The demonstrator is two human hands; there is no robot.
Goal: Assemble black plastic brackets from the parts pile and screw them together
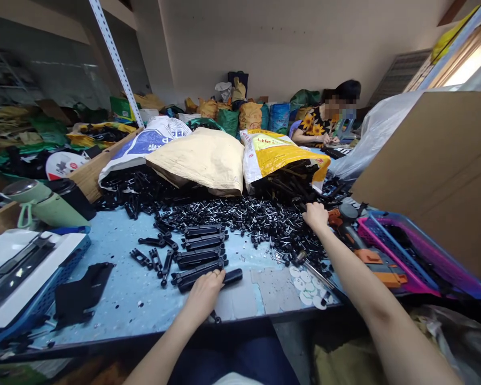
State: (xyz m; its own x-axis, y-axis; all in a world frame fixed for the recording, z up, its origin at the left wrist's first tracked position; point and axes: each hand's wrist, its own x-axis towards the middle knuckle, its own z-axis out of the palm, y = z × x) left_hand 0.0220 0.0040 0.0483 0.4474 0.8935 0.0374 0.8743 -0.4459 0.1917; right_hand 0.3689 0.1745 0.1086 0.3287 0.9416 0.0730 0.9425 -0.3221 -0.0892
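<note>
My left hand [206,289] is closed over a long black plastic bar [233,277] at the front of the blue worktable [132,289]. Just beyond it, several similar black plastic parts [202,243] lie in a row, with smaller black link pieces [155,262] to their left. Farther out, my right hand [316,216] reaches to the edge of the black parts by the yellow and white sack [286,155]. Its fingers are curled, and what they hold is hidden. A heap of small black pieces with metal pins [260,216] spreads between the hands.
An orange and black power tool [364,248] and a pink basket [412,270] lie right, beside a cardboard panel [425,176]. A hammer [316,270] and white discs [304,283] are near the front edge. Green cup [52,206] at left. A co-worker [318,120] sits behind.
</note>
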